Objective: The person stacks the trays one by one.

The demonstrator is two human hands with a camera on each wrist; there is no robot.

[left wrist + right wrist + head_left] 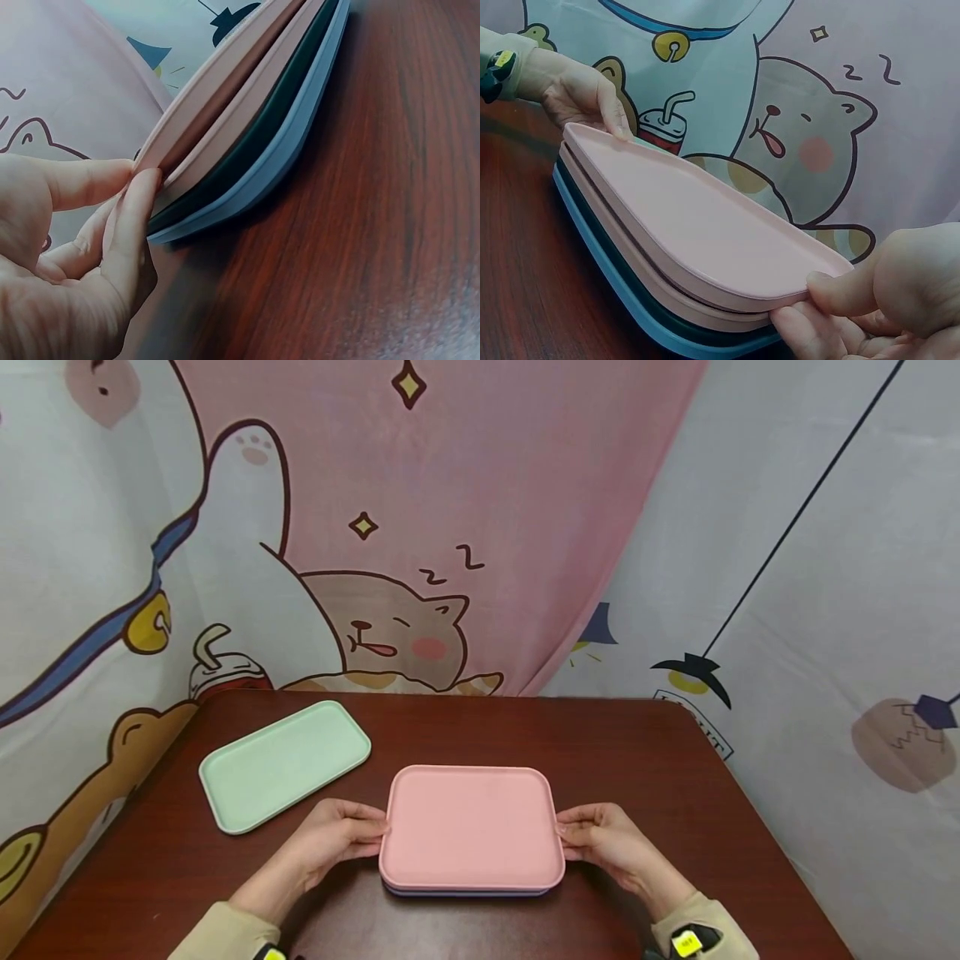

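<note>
A pink rectangular tray (472, 827) tops a stack of trays on the table. Beneath it in the left wrist view come a second pink tray (232, 124), a dark green tray (255, 127) and a blue tray (251, 187) at the bottom. My left hand (337, 839) pinches the top pink tray's left edge between thumb and fingers. At the opposite short edge, my right hand (603, 843) pinches the same tray, thumb on the rim and fingers below. A narrow dark gap shows between the two pink trays in both wrist views.
A light green tray (285, 768) lies at an angle on the brown wooden table (637, 760), left of and behind the stack. Behind the table hangs a printed cloth (525, 510) with cartoon animals, and it also runs along both sides.
</note>
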